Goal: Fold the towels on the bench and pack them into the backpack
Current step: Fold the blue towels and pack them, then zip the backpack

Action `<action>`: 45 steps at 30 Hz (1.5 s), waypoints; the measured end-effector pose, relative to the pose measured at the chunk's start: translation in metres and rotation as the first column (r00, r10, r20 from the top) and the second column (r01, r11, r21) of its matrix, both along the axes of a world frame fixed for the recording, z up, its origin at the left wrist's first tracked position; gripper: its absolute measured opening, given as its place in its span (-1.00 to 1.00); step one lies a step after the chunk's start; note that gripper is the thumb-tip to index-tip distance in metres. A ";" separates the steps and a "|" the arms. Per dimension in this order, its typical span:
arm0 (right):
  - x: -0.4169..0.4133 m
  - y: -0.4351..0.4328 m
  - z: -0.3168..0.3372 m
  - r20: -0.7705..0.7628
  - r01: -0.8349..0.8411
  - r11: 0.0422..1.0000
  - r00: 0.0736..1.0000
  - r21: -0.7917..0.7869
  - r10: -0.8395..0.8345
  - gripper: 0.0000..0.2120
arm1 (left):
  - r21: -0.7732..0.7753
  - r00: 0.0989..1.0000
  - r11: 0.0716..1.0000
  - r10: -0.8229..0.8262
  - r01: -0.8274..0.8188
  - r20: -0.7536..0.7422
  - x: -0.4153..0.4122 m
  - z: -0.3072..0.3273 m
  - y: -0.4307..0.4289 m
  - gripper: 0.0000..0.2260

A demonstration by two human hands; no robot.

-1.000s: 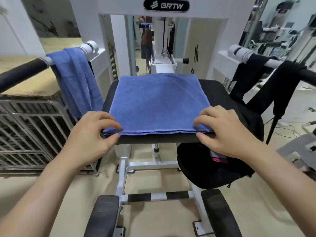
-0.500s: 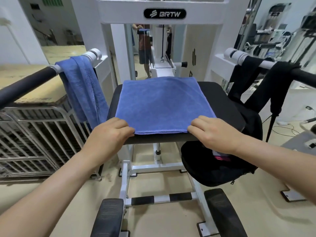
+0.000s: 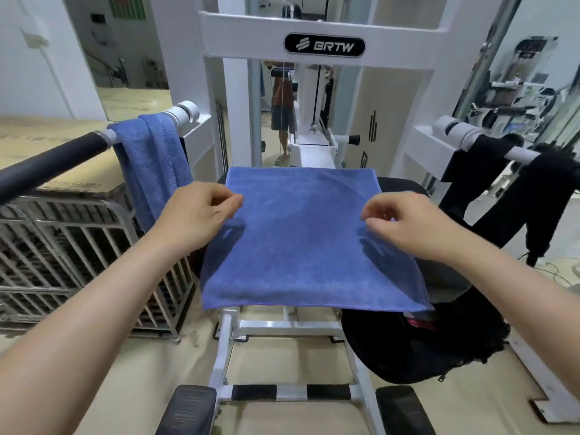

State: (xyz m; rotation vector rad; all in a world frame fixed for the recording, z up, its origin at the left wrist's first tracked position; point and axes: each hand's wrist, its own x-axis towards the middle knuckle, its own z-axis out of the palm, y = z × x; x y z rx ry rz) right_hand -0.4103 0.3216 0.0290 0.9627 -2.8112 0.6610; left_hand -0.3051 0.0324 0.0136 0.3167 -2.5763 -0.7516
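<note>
— Pads nearest, I take it?

— Yes, two black foot pads (image 3: 188,409) low on the frame. Just past them, low at the right of the bench, is one black backpack (image 3: 423,350). Its top sits just under the near right corner of the folded towel (image 3: 301,246), and something pink shows at its mouth.

— And that towel?

— It lies flat on the bench pad (image 3: 401,186), folded to a near-square, with its near edge overhanging the pad. The left hand (image 3: 197,218) is over its left edge and the right hand (image 3: 411,227) over its right edge. On both, the fingers are loosely curled with the thumb close to the forefinger, and I see nothing pinched. The shadows on the cloth beneath suggest both hands are clear of it.

— So which step is this?

— I judge the folding of this towel is midway: as it lies, it looks too broad for the bag. The next move calls for taking one side edge, carrying it across to the other with the layers kept square, then lowering the bundle into the backpack at the right.

— How many towels in all?

— Two: this one, and farther back a second towel (image 3: 153,164) draped unfolded over the left bar (image 3: 47,164). Black straps or cloth (image 3: 502,171) hang on the right bar; whether they belong to the backpack I cannot tell. Beyond stands the white machine frame (image 3: 326,23).
</note>
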 end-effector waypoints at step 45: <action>-0.100 -0.002 0.012 0.519 0.385 0.444 0.823 -0.809 0.230 -0.71 | 0.840 0.898 0.529 0.303 0.119 -0.318 -0.069 0.011 -0.012 -0.91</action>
